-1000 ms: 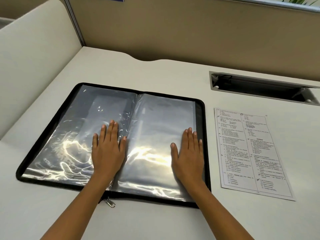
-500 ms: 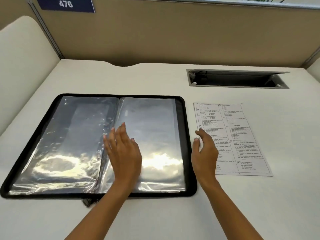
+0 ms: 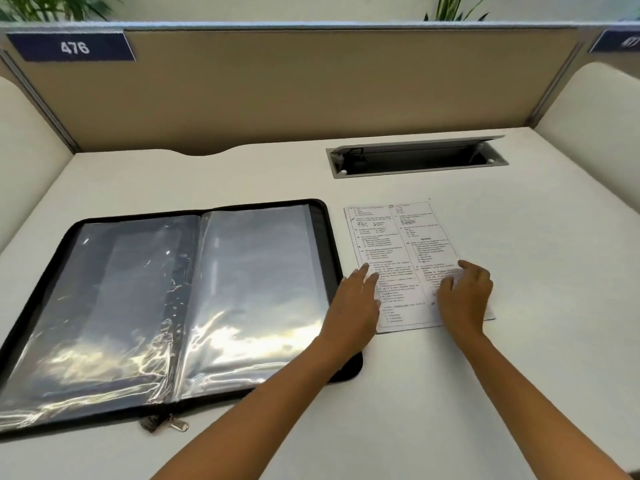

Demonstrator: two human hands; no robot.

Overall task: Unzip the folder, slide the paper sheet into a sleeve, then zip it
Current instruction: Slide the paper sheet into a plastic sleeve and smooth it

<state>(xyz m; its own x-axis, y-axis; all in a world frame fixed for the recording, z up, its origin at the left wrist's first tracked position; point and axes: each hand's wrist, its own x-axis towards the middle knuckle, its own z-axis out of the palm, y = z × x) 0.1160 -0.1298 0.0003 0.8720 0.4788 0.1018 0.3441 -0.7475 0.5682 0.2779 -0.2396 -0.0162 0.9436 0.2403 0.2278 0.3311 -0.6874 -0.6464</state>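
White printed paper sheet (image 3: 398, 237) runs lengthwise away beneath flat left hand (image 3: 356, 303) and loosely bent right hand (image 3: 465, 297), neither grip closed; black zip folder (image 3: 325, 244) just left.

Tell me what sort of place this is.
Most likely a numbered office or study cubicle: a tan partition walls the white desk, a blue plate on it reads 476, and a cable hatch is set into the desktop.

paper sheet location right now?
Head view: the paper sheet lies flat on the desk just right of the open folder, left hand and right hand touching its near half.
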